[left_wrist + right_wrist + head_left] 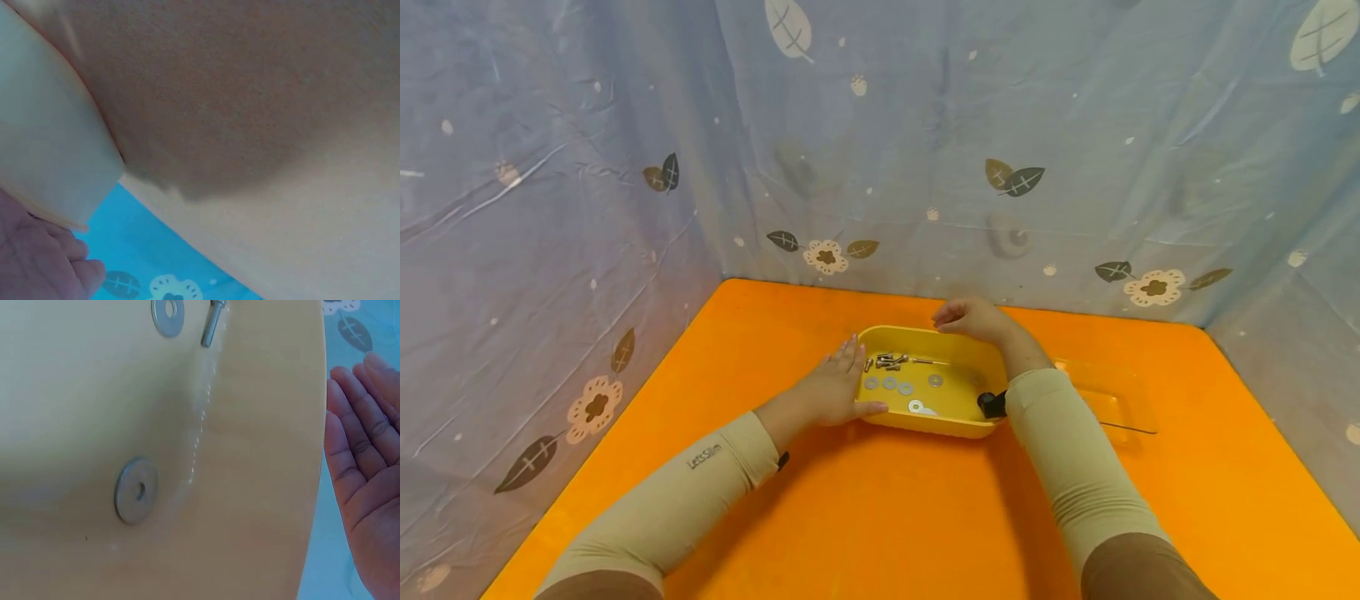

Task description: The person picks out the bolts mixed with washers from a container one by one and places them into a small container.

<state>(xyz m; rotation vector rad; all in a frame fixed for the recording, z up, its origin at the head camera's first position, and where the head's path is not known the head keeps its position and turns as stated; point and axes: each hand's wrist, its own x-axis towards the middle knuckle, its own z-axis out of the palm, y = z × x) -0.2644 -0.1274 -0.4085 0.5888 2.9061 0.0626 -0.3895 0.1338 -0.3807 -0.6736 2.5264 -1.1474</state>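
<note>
A yellow plastic tub (940, 428) stands on the orange table. Inside it, a cluster of small metal bolts (891, 363) lies near the far left, with several flat round washers (889, 383) spread in front. My left hand (831, 392) rests against the tub's left end, fingers extended along the wall and thumb by the near corner. Beyond the far rim is my right hand (977, 321), loosely bent and holding nothing. The right wrist view shows that hand (369, 462) beside the tub's outer wall, a washer (136, 490) and part of a bolt (214, 324) inside.
To the right of the tub lies a clear plastic lid or tray (1123, 400) on the orange tabletop (895, 517). Patterned curtains (895, 183) hang behind the table and along both sides.
</note>
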